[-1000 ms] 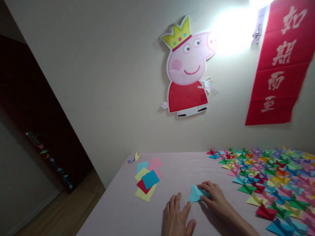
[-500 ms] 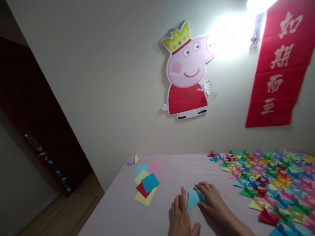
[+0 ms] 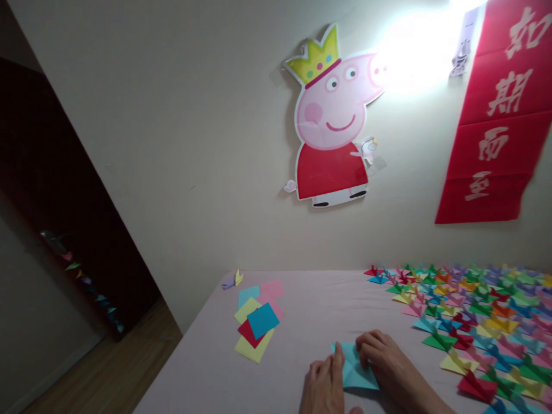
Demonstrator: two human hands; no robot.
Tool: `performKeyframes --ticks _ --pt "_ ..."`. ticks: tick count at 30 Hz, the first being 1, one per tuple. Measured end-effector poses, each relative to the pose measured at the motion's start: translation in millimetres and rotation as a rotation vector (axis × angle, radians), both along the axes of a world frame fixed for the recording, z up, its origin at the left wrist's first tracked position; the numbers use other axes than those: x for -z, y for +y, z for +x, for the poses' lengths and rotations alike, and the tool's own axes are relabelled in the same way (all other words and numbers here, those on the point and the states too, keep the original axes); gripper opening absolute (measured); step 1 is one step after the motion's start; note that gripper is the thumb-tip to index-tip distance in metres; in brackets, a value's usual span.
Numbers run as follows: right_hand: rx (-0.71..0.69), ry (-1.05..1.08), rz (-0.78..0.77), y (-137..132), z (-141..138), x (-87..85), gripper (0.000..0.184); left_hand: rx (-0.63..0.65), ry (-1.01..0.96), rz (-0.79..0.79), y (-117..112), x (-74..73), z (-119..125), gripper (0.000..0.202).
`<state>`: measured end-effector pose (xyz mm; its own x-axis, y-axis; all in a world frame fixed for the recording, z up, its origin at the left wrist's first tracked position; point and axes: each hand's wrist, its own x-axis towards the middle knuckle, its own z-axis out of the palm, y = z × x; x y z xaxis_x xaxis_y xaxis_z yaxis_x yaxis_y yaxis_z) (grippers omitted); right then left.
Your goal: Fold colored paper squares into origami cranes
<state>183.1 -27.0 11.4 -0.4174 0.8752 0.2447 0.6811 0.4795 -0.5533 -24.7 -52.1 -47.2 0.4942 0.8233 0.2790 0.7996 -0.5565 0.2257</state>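
Note:
A light blue sheet of origami paper [image 3: 356,375] with fold creases lies on the pink cloth between my hands. My left hand [image 3: 324,380] rests along the paper's left edge, its index finger stretched out over the edge and its thumb apart, partly cut off by the bottom of the view. At the upper right of the sheet, my right hand [image 3: 388,362] has its fingers bent and pinched on the paper. Its fingertips partly cover that side.
Loose coloured paper squares [image 3: 264,321] overlap at the left. Two small folded paper pieces [image 3: 233,280] sit near the back left corner. Rows of folded paper cranes [image 3: 478,322] fill the right side. Behind the table stands a wall with a pig cutout [image 3: 332,126] and a red banner [image 3: 491,132].
The light blue paper, earlier a smaller folded shape, now spreads wider and lies lower and further right. My left hand has moved right onto its edge. The view has shifted slightly.

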Motion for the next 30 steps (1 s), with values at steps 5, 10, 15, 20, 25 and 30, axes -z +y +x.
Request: performKeyframes --ticks 5,10,15,20,25,30 --pt "-0.105 0.004 -0.063 -19 7 -14.2 0.022 0.057 0.016 0.095 0 17.5 11 0.087" --pt "-0.016 0.050 -0.116 -14 -1 -8.6 0.025 -0.136 -0.104 -0.002 -11 11.8 9 0.086" --pt "0.184 0.005 -0.167 2 -14 4.7 0.016 -0.196 0.003 0.120 -21 12.8 4 0.081" --pt "0.225 -0.059 -0.167 8 -18 7.6 0.013 -0.048 0.020 0.590 -18 39.5 8 0.055" --pt "0.220 -0.090 -0.189 11 -19 3.6 0.011 -0.048 0.079 0.654 -14 62.1 12 0.031" --pt "0.225 -0.082 -0.181 9 -22 -0.1 0.012 -0.065 0.037 0.669 -16 63.8 11 0.034"
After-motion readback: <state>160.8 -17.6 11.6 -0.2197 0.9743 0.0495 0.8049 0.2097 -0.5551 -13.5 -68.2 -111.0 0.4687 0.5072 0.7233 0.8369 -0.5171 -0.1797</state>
